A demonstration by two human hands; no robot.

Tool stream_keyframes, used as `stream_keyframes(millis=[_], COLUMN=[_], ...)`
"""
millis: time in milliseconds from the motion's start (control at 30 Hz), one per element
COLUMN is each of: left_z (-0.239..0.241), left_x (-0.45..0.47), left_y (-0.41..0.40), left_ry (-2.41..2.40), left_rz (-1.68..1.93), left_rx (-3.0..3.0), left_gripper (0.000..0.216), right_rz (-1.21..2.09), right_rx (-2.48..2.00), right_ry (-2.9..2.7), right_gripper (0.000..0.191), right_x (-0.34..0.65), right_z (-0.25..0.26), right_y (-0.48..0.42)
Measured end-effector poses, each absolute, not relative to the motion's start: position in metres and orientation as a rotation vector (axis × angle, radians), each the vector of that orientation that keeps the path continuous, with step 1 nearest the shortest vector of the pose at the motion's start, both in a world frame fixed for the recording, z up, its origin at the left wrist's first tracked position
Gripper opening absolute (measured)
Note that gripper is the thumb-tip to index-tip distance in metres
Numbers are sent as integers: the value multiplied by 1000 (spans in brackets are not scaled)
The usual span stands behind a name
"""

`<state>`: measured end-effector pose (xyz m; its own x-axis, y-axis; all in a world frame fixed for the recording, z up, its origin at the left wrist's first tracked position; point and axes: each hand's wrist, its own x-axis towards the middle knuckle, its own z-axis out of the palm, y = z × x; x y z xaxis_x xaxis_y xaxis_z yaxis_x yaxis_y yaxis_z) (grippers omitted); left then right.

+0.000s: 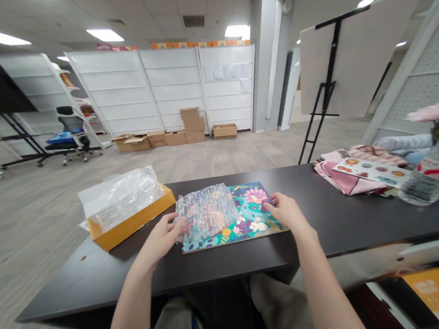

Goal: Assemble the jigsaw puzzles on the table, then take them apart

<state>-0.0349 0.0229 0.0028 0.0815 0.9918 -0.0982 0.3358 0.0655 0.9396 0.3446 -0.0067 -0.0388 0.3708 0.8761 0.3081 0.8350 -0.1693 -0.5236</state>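
Black desk (345, 215): right in front of me, everything in use lies on it.
Left hand (167, 233): mine, thumb and fingertips at left edge of clear wrap (208, 211); can't tell if pinched.
Right hand (286, 211): mine, thumb and fingers pinching small purple piece (266, 205) at board's right part.
Picture board (250, 215): flat between my hands, left part under wrap.
Yellow box (136, 226): left of board, crumpled plastic (130, 192) on top.
Cartons (193, 126): far floor, by white panels (175, 87).
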Motion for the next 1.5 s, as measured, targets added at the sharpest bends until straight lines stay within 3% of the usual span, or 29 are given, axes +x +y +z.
stream_keyframes(millis=[133, 267, 633, 1233, 1500], left_z=[-3, -8, -22, -28, -46], left_x=[-35, -33, 22, 19, 2], left_y=[29, 38, 59, 52, 49], left_ry=[1464, 1463, 1688, 1694, 1478], left_rz=[845, 803, 802, 925, 941], left_rx=[1535, 1577, 1937, 1903, 1704], left_gripper=[81, 90, 64, 79, 82], right_rz=[120, 187, 168, 264, 180], right_rx=[-1966, -1927, -1859, -1751, -1801], right_ry=[-1447, -1404, -1399, -1307, -1427], right_gripper=[18, 20, 23, 31, 30], right_x=[348, 362, 405, 405, 396], right_z=[-42, -43, -46, -53, -57], right_y=[-7, -11, -39, -24, -38])
